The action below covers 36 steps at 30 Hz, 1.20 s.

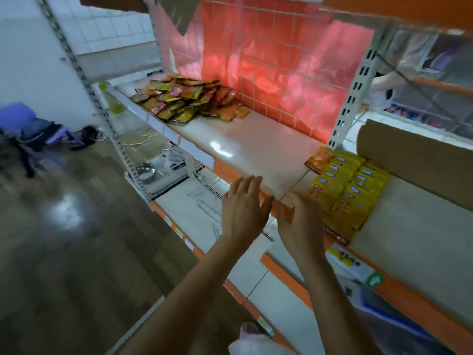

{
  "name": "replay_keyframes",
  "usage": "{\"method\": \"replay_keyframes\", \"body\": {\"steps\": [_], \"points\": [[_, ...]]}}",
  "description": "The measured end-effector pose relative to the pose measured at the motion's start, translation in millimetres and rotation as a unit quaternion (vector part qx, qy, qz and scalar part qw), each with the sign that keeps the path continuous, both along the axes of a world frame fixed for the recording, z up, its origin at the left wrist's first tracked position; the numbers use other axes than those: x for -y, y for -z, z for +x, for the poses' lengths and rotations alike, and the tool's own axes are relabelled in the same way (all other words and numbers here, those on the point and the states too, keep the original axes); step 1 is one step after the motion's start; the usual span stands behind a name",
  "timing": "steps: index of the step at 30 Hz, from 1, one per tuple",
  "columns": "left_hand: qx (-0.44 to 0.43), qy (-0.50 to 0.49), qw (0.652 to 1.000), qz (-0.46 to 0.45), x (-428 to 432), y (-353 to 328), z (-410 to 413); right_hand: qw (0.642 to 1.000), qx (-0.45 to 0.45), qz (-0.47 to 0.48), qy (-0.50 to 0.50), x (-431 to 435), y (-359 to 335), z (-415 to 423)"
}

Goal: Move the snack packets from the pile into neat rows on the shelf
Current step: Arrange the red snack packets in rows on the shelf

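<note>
Yellow and red snack packets [184, 101] lie in a loose pile at the far left end of the white shelf [256, 147], against its red tiled back panel [281, 73]. At the shelf's right end, more yellow packets [350, 190] stand in two neat rows running front to back, with one orange packet [318, 160] lying flat beside the rows' back end. Both hands hover at the shelf's front edge, between pile and rows. The left hand [243, 208] has its fingers straight, and the right hand [302, 219] is just beside the front packet. Each grip is slack and has hold of nothing. A cardboard box [409, 155] sits on the shelf right of the rows. Below the shelf, a lower shelf [192, 208] carries a metal bowl [146, 171]. Left of the shelf, a purple stool [23, 121] stands on the wooden floor [76, 239].
</note>
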State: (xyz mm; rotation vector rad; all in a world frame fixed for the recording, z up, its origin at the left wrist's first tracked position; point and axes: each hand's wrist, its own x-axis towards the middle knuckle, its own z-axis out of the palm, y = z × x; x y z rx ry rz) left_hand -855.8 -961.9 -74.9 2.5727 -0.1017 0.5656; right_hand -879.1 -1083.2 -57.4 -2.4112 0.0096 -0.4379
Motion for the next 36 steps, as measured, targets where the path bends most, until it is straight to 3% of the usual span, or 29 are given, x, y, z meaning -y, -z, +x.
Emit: {"method": "replay_keyframes", "body": {"steps": [13, 20, 31, 36], "points": [[-0.041, -0.076, 0.994, 0.063, -148.5, -3.5, 161.1, 0.996, -0.032, 0.028, -0.081, -145.2, -5.2, 181.7], [-0.057, -0.107, 0.991, 0.05, -199.0, -7.1, 230.9, 0.993, -0.052, 0.043, -0.095, -194.1, 0.4, 262.6], [-0.043, -0.056, 0.997, 0.018, -270.0, -25.3, 360.3, 0.99, -0.049, 0.117, 0.054, -254.0, -4.3, 392.1], [-0.069, 0.009, 0.998, 0.0, -288.6, -33.1, 414.0, 0.989, -0.044, 0.093, 0.108, -271.2, -10.8, 436.5]]}}
